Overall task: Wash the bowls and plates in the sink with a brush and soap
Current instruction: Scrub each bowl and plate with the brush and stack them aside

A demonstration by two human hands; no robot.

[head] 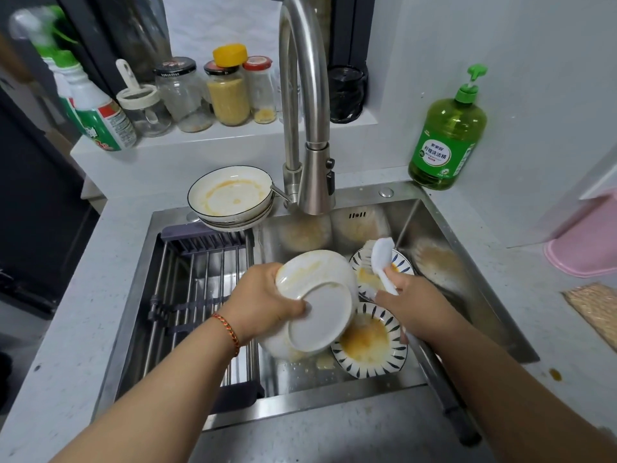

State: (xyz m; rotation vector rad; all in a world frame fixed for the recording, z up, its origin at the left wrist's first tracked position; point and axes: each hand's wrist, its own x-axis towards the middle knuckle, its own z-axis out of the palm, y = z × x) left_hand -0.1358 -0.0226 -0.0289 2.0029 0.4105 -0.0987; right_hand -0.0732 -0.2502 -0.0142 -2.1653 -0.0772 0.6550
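Note:
My left hand (267, 300) grips a white bowl (317, 305) by its rim, tilted so its base faces me, over the steel sink (444, 228). A white dish brush (382, 259) is held in my right hand (410, 304), bristles pointing away just right of the bowl. Below lie two blue-striped bowls with yellow residue, one near (370, 349) and one farther back (402, 267). A stack of dirty white plates (230, 198) sits at the sink's back-left corner. The green soap bottle (447, 142) stands on the counter at the back right.
A tall steel faucet (302, 105) arches over the sink. A dark drying rack (200, 295) spans the sink's left half. Jars (228, 88) and spray bottles (96, 105) line the back ledge. A pink tub (587, 242) sits at the right edge.

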